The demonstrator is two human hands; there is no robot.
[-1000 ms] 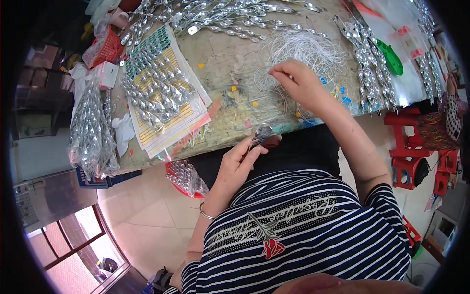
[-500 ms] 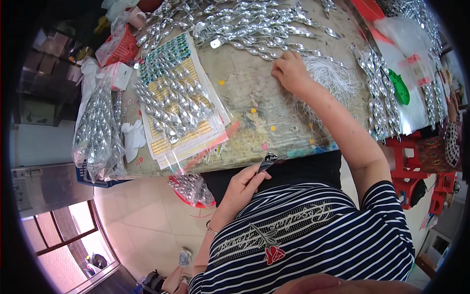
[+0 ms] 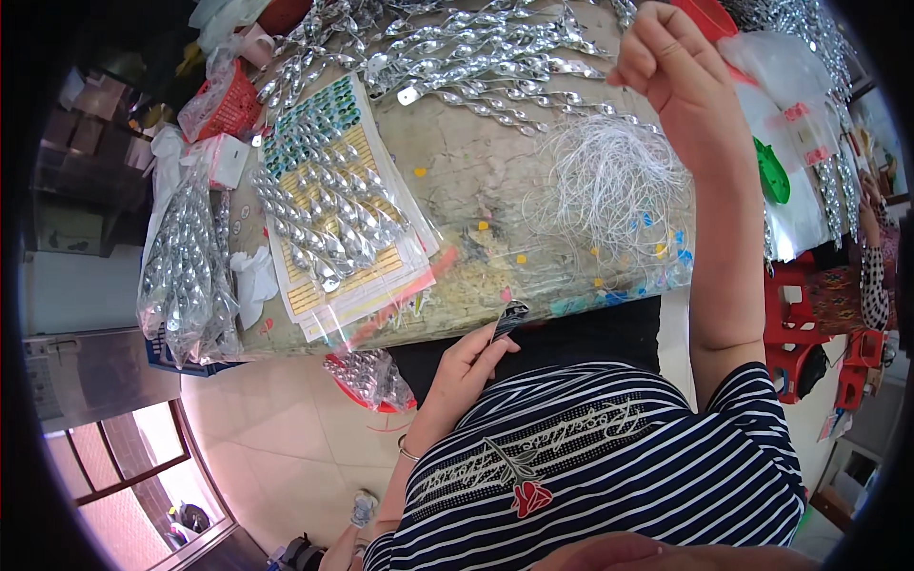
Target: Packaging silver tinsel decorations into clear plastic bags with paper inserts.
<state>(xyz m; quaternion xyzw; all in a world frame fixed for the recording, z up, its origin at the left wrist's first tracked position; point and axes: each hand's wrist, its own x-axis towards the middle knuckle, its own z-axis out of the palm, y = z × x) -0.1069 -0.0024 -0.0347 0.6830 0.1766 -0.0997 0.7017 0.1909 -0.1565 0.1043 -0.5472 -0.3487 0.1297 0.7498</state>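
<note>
At the table's front edge my left hand [image 3: 468,366] pinches a short, flat, dark shiny strip [image 3: 512,318], its tip pointing up past the thumb. My right hand [image 3: 681,81] is raised over the right part of the table, thumb and fingertips pressed together; whatever is between them is too fine to make out. Below and left of it lies a loose heap of white threads [image 3: 614,176]. Twisted silver foil strips [image 3: 486,52] cover the far side of the table, and more twisted strips [image 3: 328,205] rest on a patterned sheet [image 3: 367,143] at the left.
A clear bag of silver twists [image 3: 186,276] hangs at the table's left edge, near a red basket [image 3: 233,100]. To the right lie a green tray [image 3: 772,171] and plastic bags. Red stools [image 3: 790,328] stand beyond. Another person's arm [image 3: 871,228] shows at far right.
My right hand has lifted from beside the thread heap, moving up and to the right. My left hand keeps its hold on the strip, nearly unmoved.
</note>
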